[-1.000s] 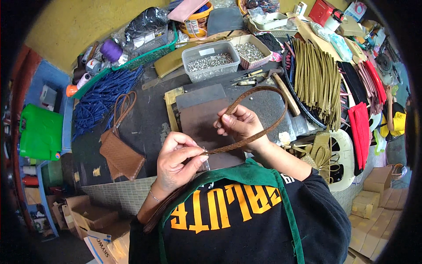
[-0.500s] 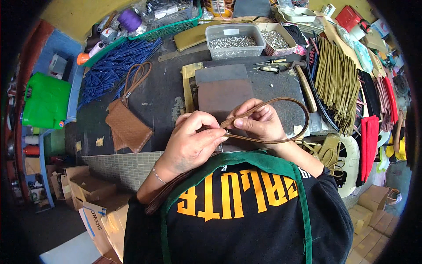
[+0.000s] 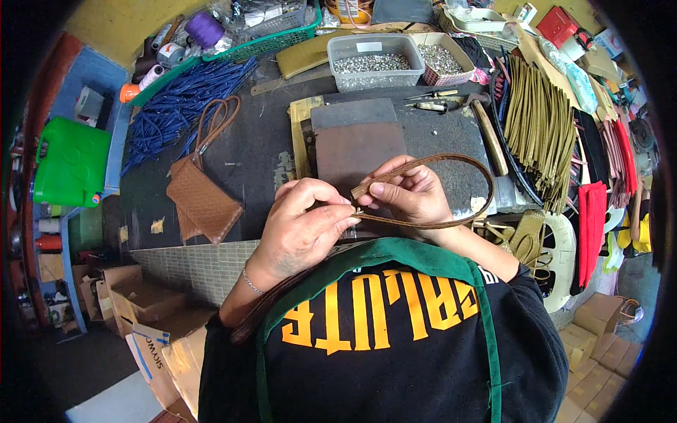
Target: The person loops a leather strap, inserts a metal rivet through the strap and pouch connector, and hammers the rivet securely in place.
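A narrow brown strap (image 3: 486, 185) curves in a wide loop to the right of my hands. My left hand (image 3: 305, 224) is closed on the strap beside a small metal piece (image 3: 358, 211). My right hand (image 3: 407, 196) pinches an end of the strap just right of the left fingertips. The strap's length under my left arm is partly hidden. Beyond my hands lies a brown-and-grey flat board (image 3: 356, 144). A brown woven pouch with a wrist loop (image 3: 201, 201) lies to the left on the dark table (image 3: 268, 169).
Blue strips (image 3: 180, 102) lie back left, olive strips (image 3: 536, 134) at the right. Tubs of small metal pieces (image 3: 374, 65), tools (image 3: 434, 106) and a wooden-handled hammer (image 3: 490, 137) lie at the back. A green jerrycan (image 3: 69, 161) stands left, cardboard boxes (image 3: 141, 296) below.
My hands have come together, the right one bringing the strap end down beside the left fingertips, so the loop now swings further right. The view has also shifted over the last second.
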Available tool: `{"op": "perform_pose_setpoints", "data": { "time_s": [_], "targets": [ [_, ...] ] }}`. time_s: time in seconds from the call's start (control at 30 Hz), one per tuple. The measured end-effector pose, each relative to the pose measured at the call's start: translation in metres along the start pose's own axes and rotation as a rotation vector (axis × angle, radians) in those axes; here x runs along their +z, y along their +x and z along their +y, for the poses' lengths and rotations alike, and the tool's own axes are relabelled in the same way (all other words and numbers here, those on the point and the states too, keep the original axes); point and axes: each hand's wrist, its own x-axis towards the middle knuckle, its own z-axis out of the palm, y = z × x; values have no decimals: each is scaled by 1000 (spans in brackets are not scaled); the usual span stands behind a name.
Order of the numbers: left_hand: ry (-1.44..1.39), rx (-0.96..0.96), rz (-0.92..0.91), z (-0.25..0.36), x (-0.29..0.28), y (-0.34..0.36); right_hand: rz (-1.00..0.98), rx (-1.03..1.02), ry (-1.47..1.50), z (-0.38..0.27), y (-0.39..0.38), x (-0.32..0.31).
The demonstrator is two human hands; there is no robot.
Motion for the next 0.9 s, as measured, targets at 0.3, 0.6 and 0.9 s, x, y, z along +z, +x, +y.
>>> {"op": "perform_pose_setpoints", "data": {
  "time_s": [0.3,0.6,0.9],
  "targets": [
    [-55,-33,86,-4,6,-4,35,-20,55,6,3,-3],
    [-203,-108,92,-5,7,-2,118,15,150,5,6,-10],
    [-1123,-582,215,-43,10,-11,243,-227,144,-29,2,-70]
  ]
}}
